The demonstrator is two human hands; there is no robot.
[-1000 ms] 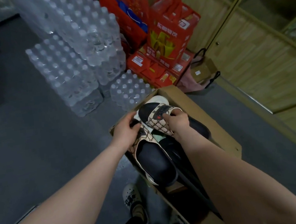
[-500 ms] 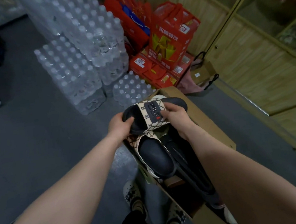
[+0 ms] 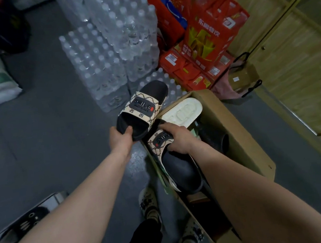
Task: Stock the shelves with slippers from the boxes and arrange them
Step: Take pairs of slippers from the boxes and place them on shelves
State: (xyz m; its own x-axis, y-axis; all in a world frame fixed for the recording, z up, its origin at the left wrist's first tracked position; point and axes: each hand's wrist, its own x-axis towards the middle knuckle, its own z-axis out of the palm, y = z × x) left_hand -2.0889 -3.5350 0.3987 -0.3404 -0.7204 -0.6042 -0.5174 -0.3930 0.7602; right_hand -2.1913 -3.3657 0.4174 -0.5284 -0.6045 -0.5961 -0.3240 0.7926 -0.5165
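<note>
One black slide slipper (image 3: 143, 109) with a beige patterned strap is held in the air just beyond the open cardboard box (image 3: 246, 146), toe pointing away, while its twin (image 3: 179, 171) lies sole-down inside, beside an overturned slipper (image 3: 183, 114) showing its cream sole.

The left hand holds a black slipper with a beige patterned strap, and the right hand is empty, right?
No: the head view shows the right hand gripping the strap of a matching slipper in the brown cardboard box. The left hand does hold the black slipper.

Black slipper (image 3: 143, 111), beige patterned strap (image 3: 141, 108)
</note>
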